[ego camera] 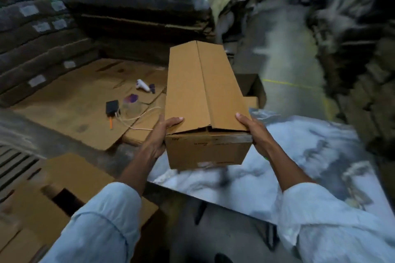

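Fingers (172,122) of left hand (158,139) curl round near left corner of long brown cardboard box (201,92), thumb on top flap; right hand (255,132) grips near right corner same way; box held up in air over edge of shiny silver table (299,156); top flaps folded shut.

Warehouse packing area — stacked flat cartons (38,34) along wall, cardboard sheets (70,102) covering floor.
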Tool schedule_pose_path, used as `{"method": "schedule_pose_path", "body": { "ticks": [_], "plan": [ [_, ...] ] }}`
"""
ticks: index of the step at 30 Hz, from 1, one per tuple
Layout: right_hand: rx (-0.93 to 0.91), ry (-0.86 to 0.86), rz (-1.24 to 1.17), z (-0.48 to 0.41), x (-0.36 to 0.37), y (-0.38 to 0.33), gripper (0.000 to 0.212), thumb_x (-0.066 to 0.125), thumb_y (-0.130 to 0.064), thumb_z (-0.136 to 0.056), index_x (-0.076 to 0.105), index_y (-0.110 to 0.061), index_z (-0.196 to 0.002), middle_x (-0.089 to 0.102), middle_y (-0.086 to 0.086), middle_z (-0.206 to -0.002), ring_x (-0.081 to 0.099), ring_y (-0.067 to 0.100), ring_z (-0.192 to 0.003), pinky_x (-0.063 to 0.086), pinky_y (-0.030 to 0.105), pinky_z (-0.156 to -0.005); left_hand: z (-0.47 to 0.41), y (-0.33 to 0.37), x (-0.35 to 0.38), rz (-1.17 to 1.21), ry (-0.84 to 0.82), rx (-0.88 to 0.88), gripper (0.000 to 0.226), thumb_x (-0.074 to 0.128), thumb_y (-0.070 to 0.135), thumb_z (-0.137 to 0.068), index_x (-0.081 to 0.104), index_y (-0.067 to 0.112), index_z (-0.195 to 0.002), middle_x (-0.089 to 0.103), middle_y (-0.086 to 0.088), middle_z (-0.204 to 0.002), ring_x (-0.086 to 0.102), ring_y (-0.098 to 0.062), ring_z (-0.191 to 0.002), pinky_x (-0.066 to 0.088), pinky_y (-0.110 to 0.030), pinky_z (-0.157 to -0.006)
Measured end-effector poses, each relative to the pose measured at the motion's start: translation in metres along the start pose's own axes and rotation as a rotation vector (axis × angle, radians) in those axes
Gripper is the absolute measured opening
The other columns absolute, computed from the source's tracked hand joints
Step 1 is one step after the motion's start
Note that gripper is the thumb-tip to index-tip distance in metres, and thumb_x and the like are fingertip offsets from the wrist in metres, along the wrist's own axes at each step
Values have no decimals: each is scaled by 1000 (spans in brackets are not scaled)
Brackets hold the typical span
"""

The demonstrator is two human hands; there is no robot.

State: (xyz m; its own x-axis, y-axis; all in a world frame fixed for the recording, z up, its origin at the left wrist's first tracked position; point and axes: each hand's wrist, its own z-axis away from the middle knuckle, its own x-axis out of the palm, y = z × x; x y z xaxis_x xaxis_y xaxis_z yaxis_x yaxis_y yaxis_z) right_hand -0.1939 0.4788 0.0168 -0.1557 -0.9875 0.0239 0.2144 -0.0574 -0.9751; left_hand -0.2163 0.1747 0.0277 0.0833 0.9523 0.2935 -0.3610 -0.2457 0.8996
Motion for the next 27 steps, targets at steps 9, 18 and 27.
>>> {"method": "schedule_pose_path", "body": {
  "ticks": [9,18,27],
  "plan": [
    [56,380,-129,132,-106,58,55,79,-48,-83,69,-17,-127,75,-1,-119,70,20,-113,49,43,-108,6,-70,105,-120,-436,-177,60,83,23,-71,64,13,-126,71,-12,-116,71,-27,-97,58,-39,-79],
    [184,553,232,136,-115,124,84,71,-69,-77,51,-23,-145,61,3,-140,58,28,-126,45,44,-109,32,-131,122,-497,-113,20,69,78,46,-82,49,27,-142,63,1,-134,61,-24,-119,49,-45,-105],
    [-129,353,955,167,-107,119,100,62,-79,-78,28,-32,-159,12,-6,-170,10,24,-154,19,47,-121,48,-153,105,-957,-292,262,130,81,69,-66,5,25,-162,9,17,-163,11,-4,-151,18,-27,-121]
  ]
}}
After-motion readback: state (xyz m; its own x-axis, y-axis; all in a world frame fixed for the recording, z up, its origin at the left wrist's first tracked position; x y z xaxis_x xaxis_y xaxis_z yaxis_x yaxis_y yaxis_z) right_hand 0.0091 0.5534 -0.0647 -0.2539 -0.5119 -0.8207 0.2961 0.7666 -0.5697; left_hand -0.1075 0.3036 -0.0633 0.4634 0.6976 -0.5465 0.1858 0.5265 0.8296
